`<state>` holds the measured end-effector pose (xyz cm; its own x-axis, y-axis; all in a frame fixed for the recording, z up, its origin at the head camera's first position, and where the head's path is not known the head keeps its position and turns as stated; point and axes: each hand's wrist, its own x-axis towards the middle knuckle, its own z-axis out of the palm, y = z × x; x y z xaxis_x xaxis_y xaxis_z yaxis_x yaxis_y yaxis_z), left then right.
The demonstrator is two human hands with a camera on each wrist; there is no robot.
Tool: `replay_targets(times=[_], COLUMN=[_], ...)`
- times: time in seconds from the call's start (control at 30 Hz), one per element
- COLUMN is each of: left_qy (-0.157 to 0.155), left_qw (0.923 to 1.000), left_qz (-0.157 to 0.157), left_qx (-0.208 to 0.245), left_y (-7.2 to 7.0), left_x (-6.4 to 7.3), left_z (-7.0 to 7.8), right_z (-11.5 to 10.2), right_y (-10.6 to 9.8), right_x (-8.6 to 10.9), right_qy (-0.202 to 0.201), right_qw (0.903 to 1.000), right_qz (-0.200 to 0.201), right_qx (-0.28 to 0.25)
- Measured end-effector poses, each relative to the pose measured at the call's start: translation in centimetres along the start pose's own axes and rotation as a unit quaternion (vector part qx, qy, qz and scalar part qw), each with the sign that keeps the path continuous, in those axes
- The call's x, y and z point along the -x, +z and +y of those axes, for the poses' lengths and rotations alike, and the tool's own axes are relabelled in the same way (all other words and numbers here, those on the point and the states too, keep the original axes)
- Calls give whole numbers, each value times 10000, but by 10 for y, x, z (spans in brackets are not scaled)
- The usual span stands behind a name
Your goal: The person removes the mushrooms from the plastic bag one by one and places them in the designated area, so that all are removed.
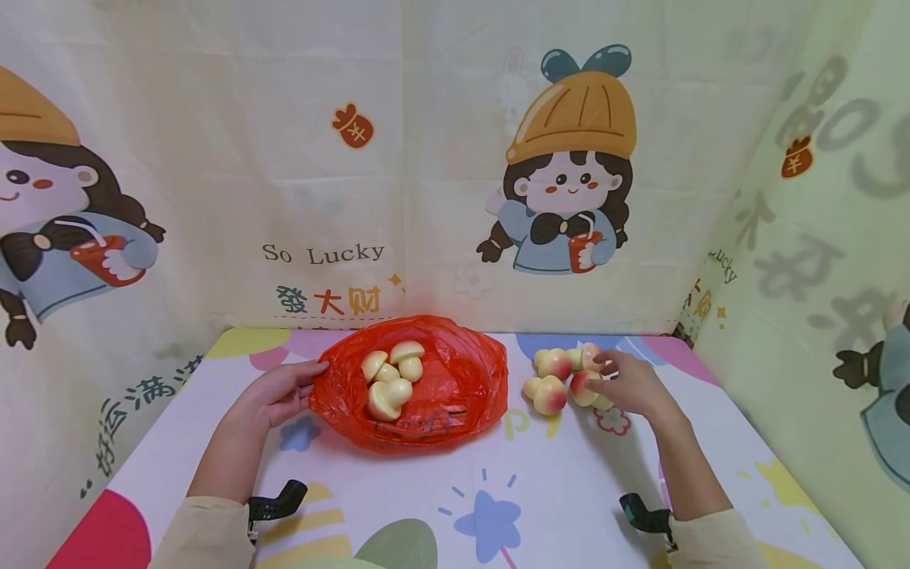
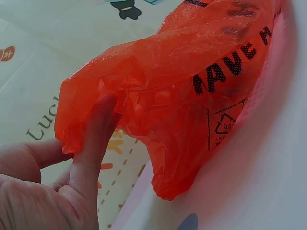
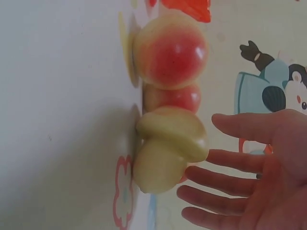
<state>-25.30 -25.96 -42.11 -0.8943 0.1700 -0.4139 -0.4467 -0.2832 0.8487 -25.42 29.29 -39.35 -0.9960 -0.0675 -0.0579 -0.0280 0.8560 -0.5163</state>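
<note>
A red plastic bag (image 1: 490,379) lies with its mouth spread wide, and three cream toy mushrooms (image 1: 387,397) are inside it. My left hand (image 1: 279,393) pinches the bag's left rim; in the left wrist view the thin red film (image 2: 139,81) hangs partly over a finger. On the right, several toy mushrooms with pinkish-red blushed caps (image 1: 550,395) sit bunched together on the table. Just over the right side of that bunch is my right hand (image 1: 633,385). Its fingers (image 3: 220,182) are extended and spread beside the nearest mushroom (image 3: 163,158), with nothing gripped.
The table (image 1: 554,506) wears a white cloth with colourful printed shapes. A printed curtain (image 1: 441,197) rises behind its far edge, and another curtain side (image 1: 803,316) stands along the right. Small black wrist cameras (image 1: 279,502) are strapped on both arms.
</note>
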Motion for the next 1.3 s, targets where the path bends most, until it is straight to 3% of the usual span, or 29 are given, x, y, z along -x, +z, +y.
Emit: replay_targets(times=[0.2,0.63,0.97,1.13,1.3], left_qy=[-15,-63,-52,-85,-58], left_qw=[9999,10000,9999,9999,9999], left_qz=[-108,-7,-57,-54,-64], left_qx=[31,43,78,70,72], left_y=[-1,0,-2,-4,-4], left_x=[-2,-2,0,1,0], left_z=[-1,1,4,3,2], right_z=[-5,-27,-70,-98,-120], right_y=[0,1,20,28,37], right_x=[2,6,11,10,6], right_qy=[136,-470,-929,-1117,-1588], right_qw=[9988,9907,9863,9858,9807], right_qz=[455,1167,991,918,872], right_qx=[-90,-526,-938,-851,-730])
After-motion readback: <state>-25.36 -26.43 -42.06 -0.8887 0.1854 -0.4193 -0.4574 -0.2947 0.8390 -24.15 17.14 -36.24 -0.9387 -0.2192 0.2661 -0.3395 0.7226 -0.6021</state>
